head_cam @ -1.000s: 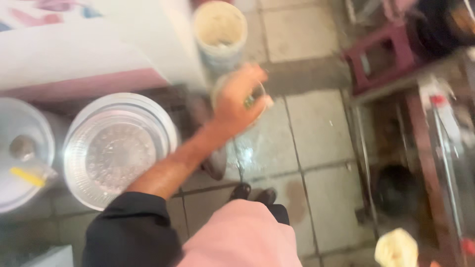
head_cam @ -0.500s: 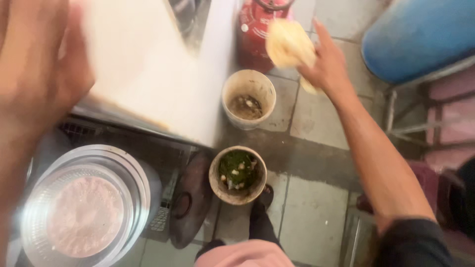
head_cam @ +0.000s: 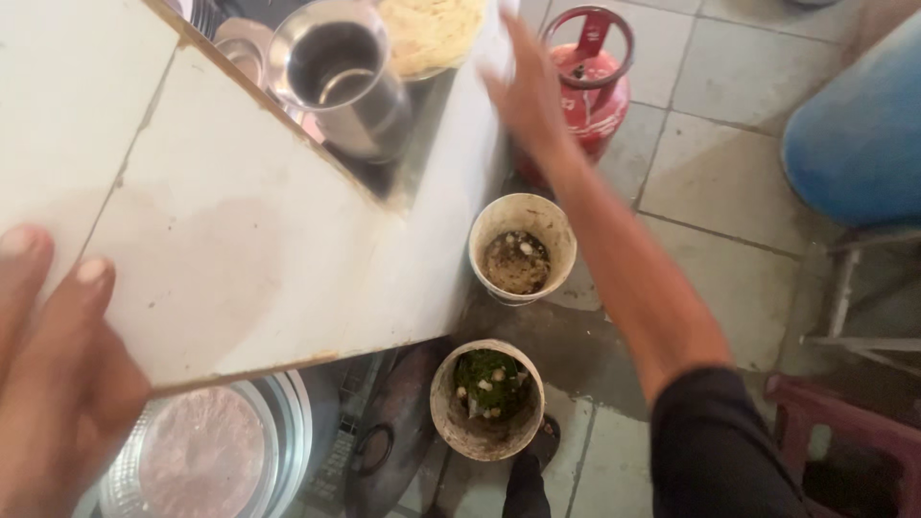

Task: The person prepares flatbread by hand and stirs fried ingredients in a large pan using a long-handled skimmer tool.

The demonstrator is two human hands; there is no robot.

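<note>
Above the white surface [head_cam: 240,230], right hand [head_cam: 523,91] reaches toward the flatbread [head_cam: 432,34] beside the steel pot [head_cam: 341,72]; fingers blurred, cannot tell if spread. Left hand [head_cam: 53,384] at lower left, fingers together, empty, over the surface edge. Two buckets [head_cam: 521,249] [head_cam: 486,398] and a red gas cylinder [head_cam: 585,82] stand on the floor.

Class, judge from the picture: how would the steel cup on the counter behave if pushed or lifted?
The steel cup looks rigid, and its polished wall is probably slippery. It appears empty, so likely light. Standing upright on a narrower base, it might tip if pushed near the rim, then roll.
</note>
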